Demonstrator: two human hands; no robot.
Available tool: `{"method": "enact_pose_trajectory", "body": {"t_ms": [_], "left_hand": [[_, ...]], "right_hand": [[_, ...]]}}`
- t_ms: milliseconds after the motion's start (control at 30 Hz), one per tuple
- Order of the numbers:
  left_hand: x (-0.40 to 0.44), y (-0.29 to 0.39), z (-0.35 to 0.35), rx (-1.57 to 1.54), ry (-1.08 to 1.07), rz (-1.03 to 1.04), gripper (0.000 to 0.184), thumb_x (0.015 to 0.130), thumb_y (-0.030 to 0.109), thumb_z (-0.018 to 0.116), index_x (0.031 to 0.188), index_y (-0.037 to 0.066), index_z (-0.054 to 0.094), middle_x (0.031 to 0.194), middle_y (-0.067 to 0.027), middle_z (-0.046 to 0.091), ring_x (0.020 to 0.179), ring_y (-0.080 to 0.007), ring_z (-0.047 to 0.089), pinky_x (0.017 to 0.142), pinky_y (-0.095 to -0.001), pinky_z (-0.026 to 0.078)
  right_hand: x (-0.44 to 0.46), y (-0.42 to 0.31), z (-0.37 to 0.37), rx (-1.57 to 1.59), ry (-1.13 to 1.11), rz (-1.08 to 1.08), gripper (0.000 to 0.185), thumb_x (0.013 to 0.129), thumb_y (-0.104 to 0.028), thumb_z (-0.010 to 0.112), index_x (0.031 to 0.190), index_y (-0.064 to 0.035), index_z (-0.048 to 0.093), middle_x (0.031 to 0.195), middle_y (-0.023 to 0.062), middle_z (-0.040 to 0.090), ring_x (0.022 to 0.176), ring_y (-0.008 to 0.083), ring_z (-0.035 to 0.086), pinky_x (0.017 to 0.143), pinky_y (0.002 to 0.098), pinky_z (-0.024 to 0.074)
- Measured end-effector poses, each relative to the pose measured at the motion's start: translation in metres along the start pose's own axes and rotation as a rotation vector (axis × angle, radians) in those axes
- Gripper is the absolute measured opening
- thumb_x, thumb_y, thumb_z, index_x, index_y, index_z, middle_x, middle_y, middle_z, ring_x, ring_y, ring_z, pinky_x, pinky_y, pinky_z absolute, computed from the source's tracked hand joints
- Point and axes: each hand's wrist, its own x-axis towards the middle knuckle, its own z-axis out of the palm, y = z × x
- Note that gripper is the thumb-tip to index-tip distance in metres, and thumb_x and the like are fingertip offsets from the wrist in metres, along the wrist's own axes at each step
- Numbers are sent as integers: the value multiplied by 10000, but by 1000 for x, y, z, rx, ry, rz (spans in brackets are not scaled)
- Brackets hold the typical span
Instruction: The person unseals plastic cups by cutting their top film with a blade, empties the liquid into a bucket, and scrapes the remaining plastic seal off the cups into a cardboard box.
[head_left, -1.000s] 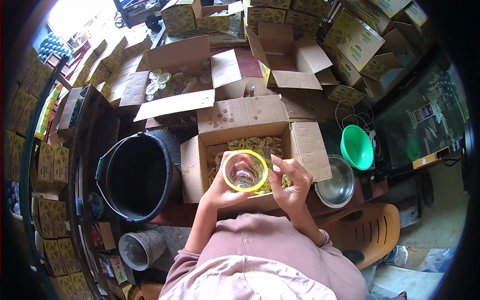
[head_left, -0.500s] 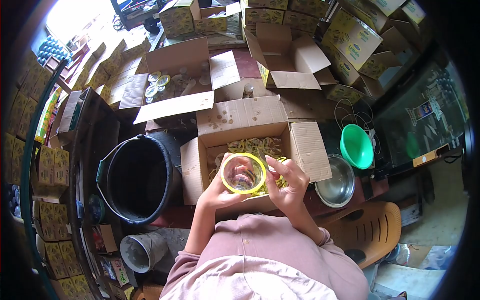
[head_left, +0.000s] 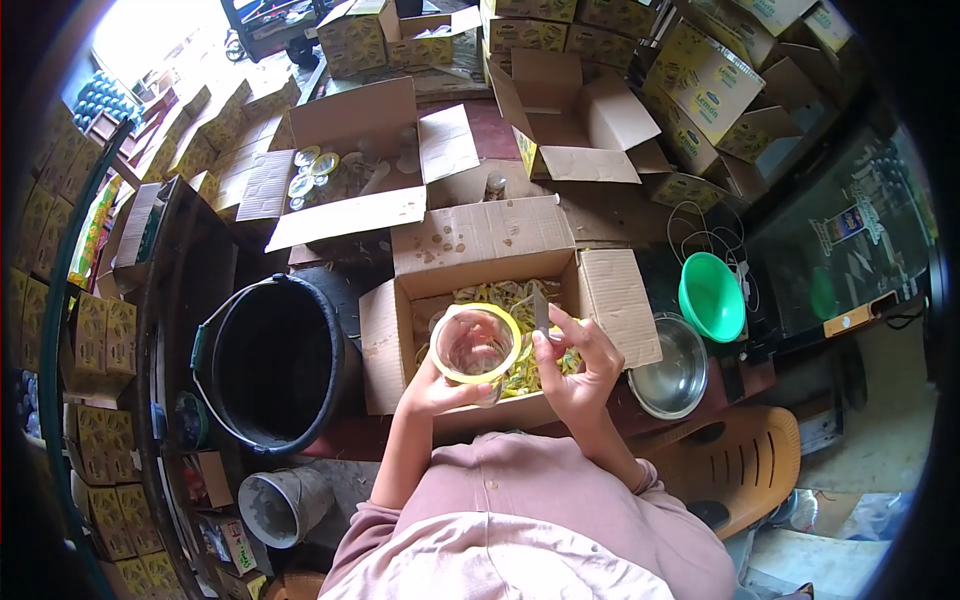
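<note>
My left hand point(head_left: 428, 394) is wrapped round a clear plastic cup point(head_left: 474, 348) with a yellow band at its rim, its mouth tilted up towards me. Just right of the cup, my right hand point(head_left: 583, 378) pinches a small flat grey blade point(head_left: 541, 313) between thumb and fingers. The blade stands upright, apart from the rim. Both hands are over an open cardboard box point(head_left: 485, 236). Yellow-and-white strips point(head_left: 530, 378) lie heaped inside that box, partly hidden by the cup and hands.
Left of the box stands a black bucket point(head_left: 345, 350). A steel bowl point(head_left: 668, 385) and a green bowl point(head_left: 712, 297) sit to the right. Farther back, one open carton point(head_left: 350, 110) holds several yellow-rimmed cups; another open carton point(head_left: 590, 164) is beside it. An orange chair point(head_left: 765, 460) is at right.
The cup has shifted slightly left. My right hand has drawn away from its rim, and the blade now points up and shows its flat side.
</note>
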Motion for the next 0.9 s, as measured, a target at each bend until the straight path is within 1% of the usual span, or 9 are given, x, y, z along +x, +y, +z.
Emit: {"method": "enact_pose_trajectory", "body": {"t_ms": [67,100,200,333,467,567,667,767,900], "left_hand": [[4,-2,-2,136,6,60,711,617,134,715,1209,13,341,1105,-115,454,999,-183,489,858,-309,404],[6,2,1,138,15,42,730,631,126,697,1238,14,307,1124,-123,456,1017,-187,481,877,-310,389],[5,3,5,-29,104,29,732,638,134,692,1244,15,299,1125,-121,455,1036,-192,471,893,-317,375],[3,1,3,15,103,75,751,631,149,702,1241,26,280,1077,-115,463,1030,-186,469,882,-330,379],[3,-2,6,82,142,113,707,641,67,737,1203,51,308,1047,-97,474,984,-170,493,834,-310,410],[5,2,5,96,110,122,687,649,36,735,1192,53,314,1050,-91,475,975,-163,500,817,-295,421],[5,1,6,108,117,97,697,645,44,739,1197,49,314,1060,-94,466,986,-159,496,818,-294,426],[6,5,6,180,79,71,699,638,46,743,1197,44,322,1083,-90,446,998,-160,493,825,-293,429],[3,-1,3,252,34,49,726,617,50,751,1207,37,328,1102,-78,426,1015,-168,488,848,-296,421]], "right_hand": [[-1,1,1,0,17,-18,374,689,57,642,1036,-83,629,643,37,534,519,97,501,488,224,430],[-1,2,2,-18,12,-43,375,688,54,644,1036,-84,629,642,36,534,517,101,500,487,225,430],[-2,7,4,-49,-4,-82,376,684,46,650,1034,-87,630,639,36,534,512,112,501,484,229,429],[-4,3,9,-13,-35,-39,372,679,43,654,1027,-88,634,639,35,539,515,123,516,474,241,426],[-3,-4,11,8,-66,-38,362,676,45,655,1016,-81,639,641,35,544,520,124,529,464,243,421],[-3,-4,13,-6,-50,-98,338,661,43,675,981,-56,632,621,44,545,492,102,512,458,222,415],[-4,-2,13,-5,-47,-80,337,661,42,675,979,-58,633,623,47,551,491,103,518,456,224,420],[-4,0,14,32,-14,-72,377,667,56,654,1017,-84,641,631,34,530,500,124,500,441,253,394],[-2,2,11,-10,-19,-97,394,664,64,647,1029,-83,638,628,37,522,499,122,495,442,249,394]]}}
